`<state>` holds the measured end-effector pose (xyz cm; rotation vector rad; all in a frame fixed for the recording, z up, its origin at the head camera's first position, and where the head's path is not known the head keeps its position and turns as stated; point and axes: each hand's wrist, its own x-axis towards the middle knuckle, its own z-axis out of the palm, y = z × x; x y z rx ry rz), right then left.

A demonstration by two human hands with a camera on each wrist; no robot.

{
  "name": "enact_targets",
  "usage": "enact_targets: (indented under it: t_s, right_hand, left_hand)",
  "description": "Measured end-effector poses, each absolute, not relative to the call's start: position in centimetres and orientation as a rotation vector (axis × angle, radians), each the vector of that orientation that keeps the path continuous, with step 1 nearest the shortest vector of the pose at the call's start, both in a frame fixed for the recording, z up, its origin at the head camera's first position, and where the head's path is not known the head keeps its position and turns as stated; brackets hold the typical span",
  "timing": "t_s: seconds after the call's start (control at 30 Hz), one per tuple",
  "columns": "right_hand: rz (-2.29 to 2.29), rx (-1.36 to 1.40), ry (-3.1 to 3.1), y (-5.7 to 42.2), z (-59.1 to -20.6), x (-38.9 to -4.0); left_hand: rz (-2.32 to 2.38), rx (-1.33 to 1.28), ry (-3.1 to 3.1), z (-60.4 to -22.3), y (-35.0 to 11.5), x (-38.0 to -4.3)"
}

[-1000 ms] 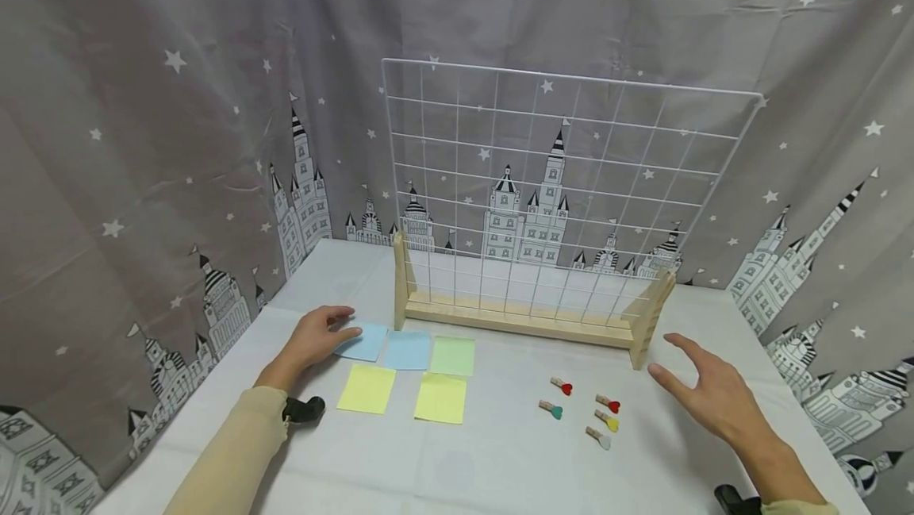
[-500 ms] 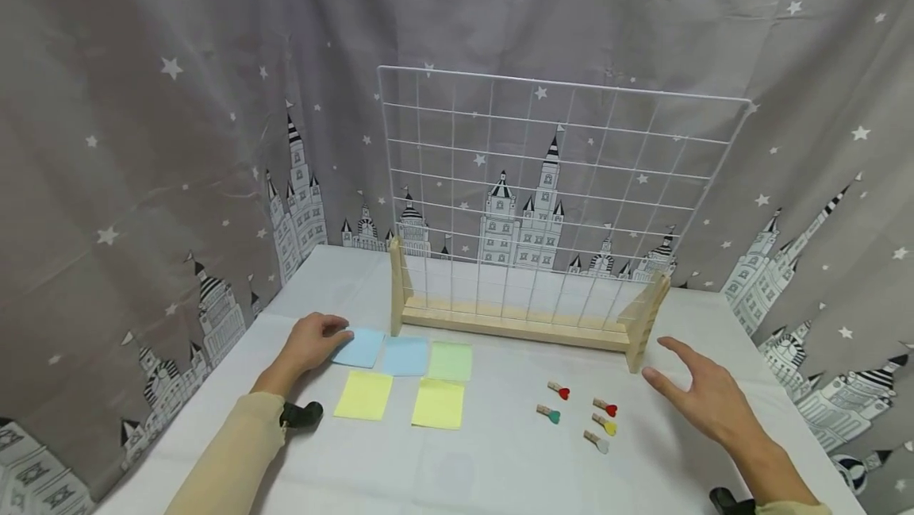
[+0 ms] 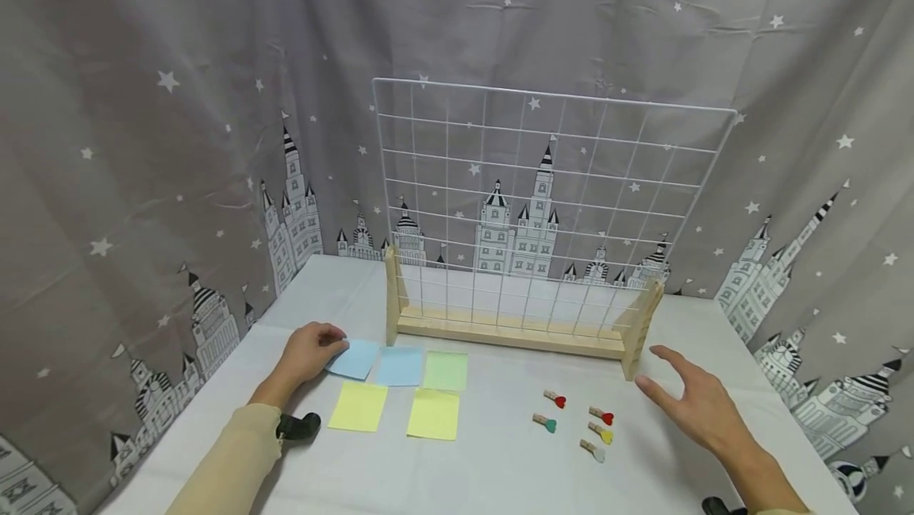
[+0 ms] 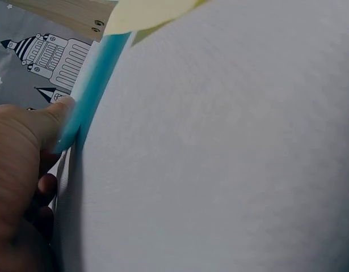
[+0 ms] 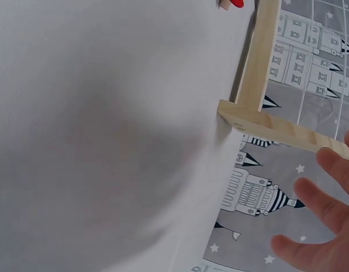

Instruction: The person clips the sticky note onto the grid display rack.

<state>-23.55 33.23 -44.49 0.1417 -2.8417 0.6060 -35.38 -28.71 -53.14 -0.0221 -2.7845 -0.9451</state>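
My left hand (image 3: pixel 309 355) pinches the left edge of the leftmost blue sticky note (image 3: pixel 357 361). The left wrist view has the thumb on top of this blue note (image 4: pixel 95 85) and curled fingers beneath; its held edge is off the table. Beside it lie a second blue note (image 3: pixel 400 367) and a green note (image 3: pixel 446 371). Nearer are two yellow notes, one on the left (image 3: pixel 359 407) and one on the right (image 3: pixel 432 414). My right hand (image 3: pixel 696 405) hovers with fingers spread and holds nothing, right of several small heart-tipped wooden clothespins, including a teal one (image 3: pixel 546 423).
Behind the notes stands a white wire grid (image 3: pixel 535 182) on a wooden base (image 3: pixel 510 335). Its right wooden foot (image 3: pixel 640 332) is close to the right hand. A grey curtain (image 3: pixel 128 166) with stars and castles hangs around the white table (image 3: pixel 400 483).
The left fingers have closed on the blue note's edge and tilted it slightly up. My right hand keeps its pose. The whole head view has shifted a little.
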Motion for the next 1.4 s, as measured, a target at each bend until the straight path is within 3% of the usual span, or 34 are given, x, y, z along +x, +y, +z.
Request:
enact_targets:
  t_s: [1.07,1.4]
  right_hand:
    - [0.876,0.058,-2.883,31.4,-49.1,-24.9]
    - [0.953,0.043,-2.943,30.8,-48.8,-24.7]
  left_hand:
    - [-1.119,0.034,-2.776,-52.3,-28.9,-35.0]
    - [-1.113,0.017,-2.768,-52.2,-29.0,-35.2]
